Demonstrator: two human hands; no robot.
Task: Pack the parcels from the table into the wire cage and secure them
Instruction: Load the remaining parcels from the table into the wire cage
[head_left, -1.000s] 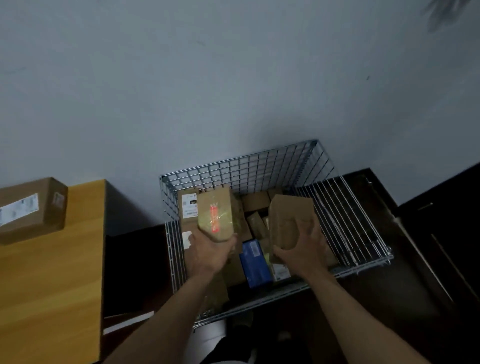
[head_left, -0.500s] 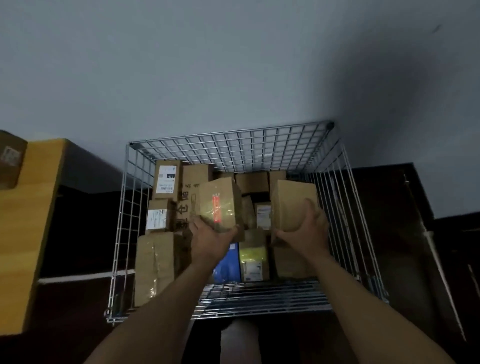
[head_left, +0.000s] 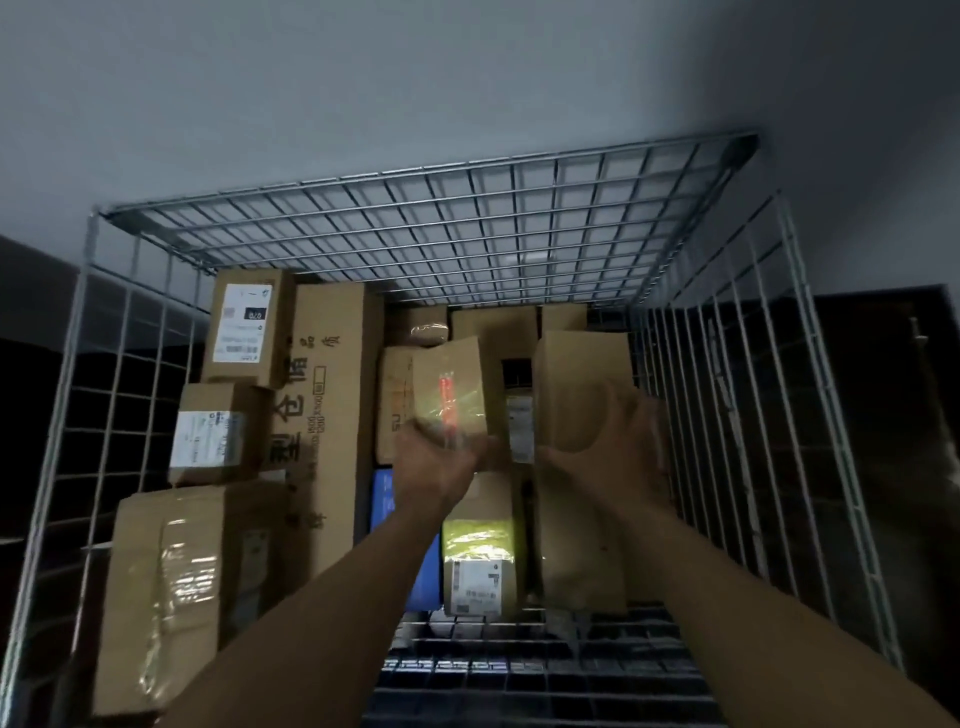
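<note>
Both my arms reach down into the wire cage (head_left: 415, 228). My left hand (head_left: 434, 460) grips a small brown parcel with a red mark and shiny tape (head_left: 451, 387) from below, over the middle of the cage. My right hand (head_left: 618, 441) grips a plain brown cardboard parcel (head_left: 576, 384) by its lower right side, near the cage's right wall. Both parcels hang just above the packed boxes. Motion blurs the hands.
Several parcels fill the cage: a tall printed carton (head_left: 322, 415), labelled boxes (head_left: 241, 325) at the left, a taped box (head_left: 166, 587) at front left, a blue box (head_left: 384, 499) and a yellow-green labelled parcel (head_left: 480, 551). Bare wire floor (head_left: 519, 660) shows at the front.
The view has closed in on the cage and the table has left the frame. Both hands have carried their parcels lower and deeper into the cage.
</note>
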